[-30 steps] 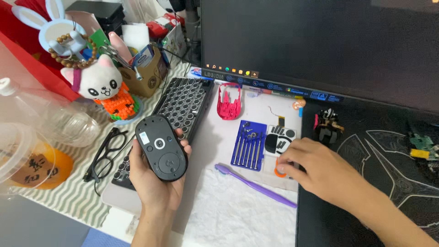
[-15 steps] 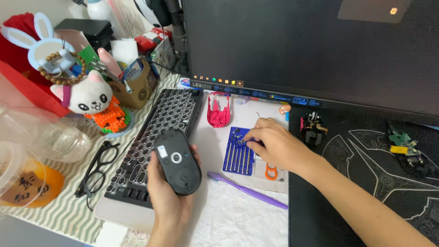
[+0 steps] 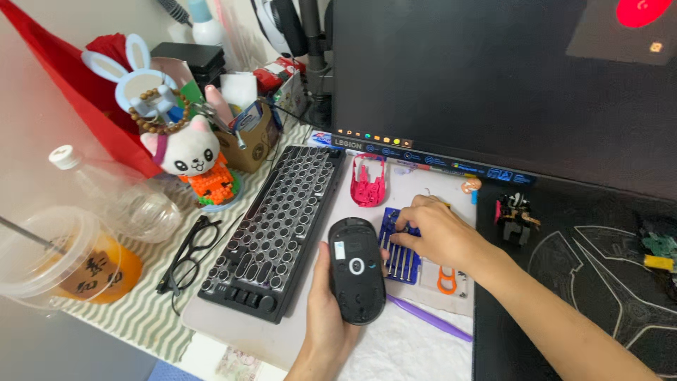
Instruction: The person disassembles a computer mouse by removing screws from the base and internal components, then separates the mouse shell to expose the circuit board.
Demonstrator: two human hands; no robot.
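My left hand [image 3: 326, 310] holds a black computer mouse [image 3: 356, 269] bottom side up, above the white mat [image 3: 416, 346]. My right hand [image 3: 437, 233] rests on a blue screwdriver-bit holder [image 3: 396, 262], fingertips pinching at one of the bits near its top edge; whether a bit is gripped I cannot tell. A pink mouse shell [image 3: 368, 181] lies just beyond the holder. A purple pry tool [image 3: 430, 319] lies on the mat below my right wrist. An orange ring-shaped tool [image 3: 446, 280] sits right of the holder.
A black keyboard [image 3: 275, 226] lies left of the mouse, black glasses [image 3: 189, 252] beside it. A cat figure [image 3: 189, 152], plastic bottle [image 3: 120, 194] and orange drink cup [image 3: 70, 264] crowd the left. A large monitor [image 3: 493, 77] stands behind; a black desk pad [image 3: 599, 268] carries small parts at right.
My right hand has moved left from the mat's right side onto the blue bit holder. My left hand has shifted the mouse rightwards, closer to the holder.
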